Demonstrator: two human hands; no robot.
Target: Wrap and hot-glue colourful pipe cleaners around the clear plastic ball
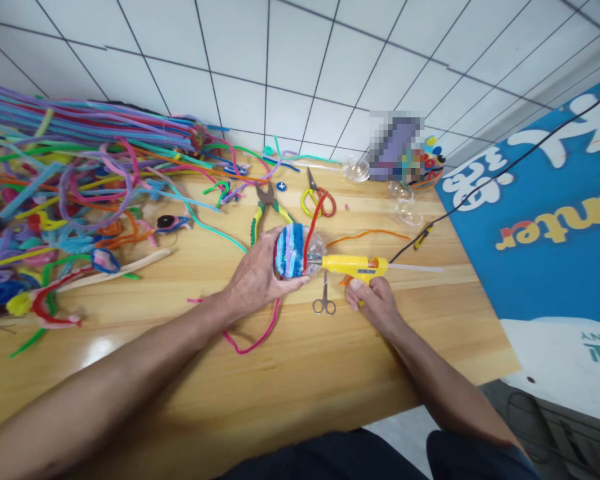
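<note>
My left hand (261, 270) is closed around a clear plastic ball (316, 245) partly wrapped in blue, white and purple pipe cleaners (291, 250). A red pipe cleaner (314, 223) lies against the wrapped edge, its free end sticking up and away from me. In my right hand (377, 303) is a yellow hot glue gun (353, 265) with a glue stick (417, 268) out of its back. The nozzle meets the ball near the red pipe cleaner; whether glue is coming out cannot be seen. Small metal scissors (325, 303) lie just below the nozzle.
Pliers (266, 200) and scissors with yellow and red handles (320, 200) lie beyond my hands. A large heap of pipe cleaners (90, 180) covers the table's left. Clear plastic half-balls (407, 210) sit at the back right. The gun's black cord (460, 200) runs up to the right.
</note>
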